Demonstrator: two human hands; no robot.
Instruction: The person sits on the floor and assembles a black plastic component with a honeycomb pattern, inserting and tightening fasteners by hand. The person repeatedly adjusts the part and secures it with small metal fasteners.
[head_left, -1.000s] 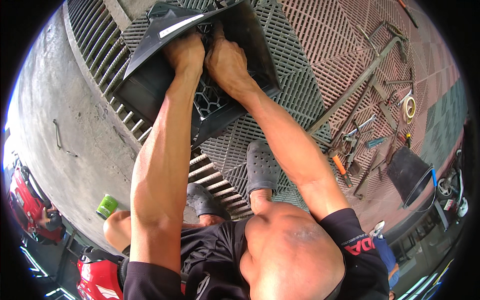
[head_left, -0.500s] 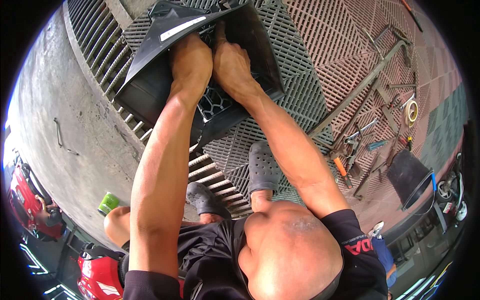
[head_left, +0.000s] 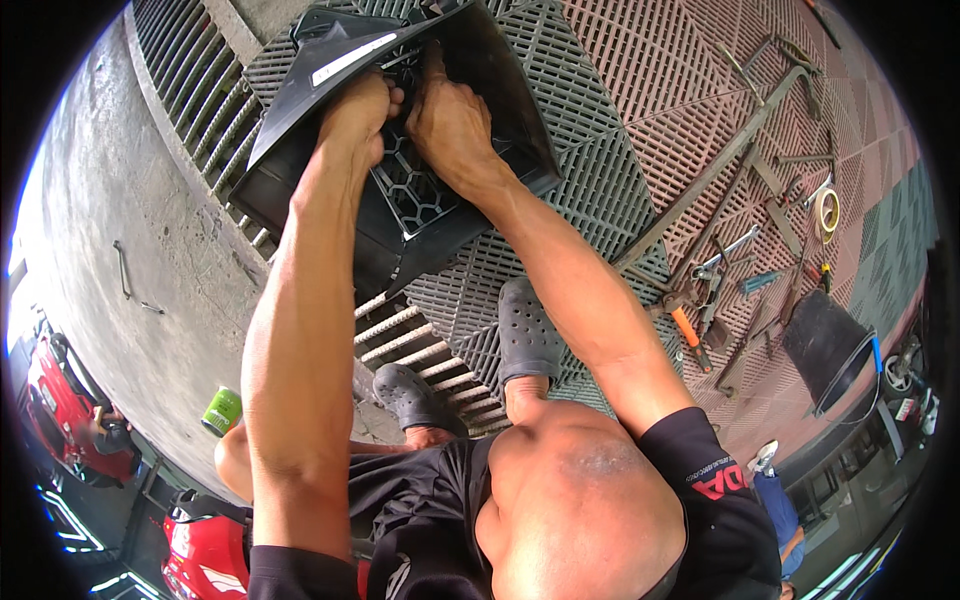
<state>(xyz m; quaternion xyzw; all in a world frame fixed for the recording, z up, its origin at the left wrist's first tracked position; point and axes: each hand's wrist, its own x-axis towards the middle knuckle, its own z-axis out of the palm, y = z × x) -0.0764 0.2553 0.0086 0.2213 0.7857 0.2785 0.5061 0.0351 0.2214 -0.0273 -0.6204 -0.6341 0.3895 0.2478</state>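
Note:
A black plastic panel with folded sides and a honeycomb grille rests on the grating at the top. A white label is stuck to its left flap. My left hand is inside the panel by that flap, fingers curled and closed. What they grip is hidden. Beside it, my right hand reaches in with the index finger stretched out toward the grille's far end. Its other fingers bend under the palm and are partly hidden; no held object shows.
To the right lie an orange-handled hammer, a tape roll, a long metal bar and several hand tools. A black bucket stands beyond them. On the left are a wrench, a green can and red motorcycles.
My left hand has shifted slightly left and rolled, so its curled fingers and the grille show more. My right hand has drifted a little left, its index finger still extended.

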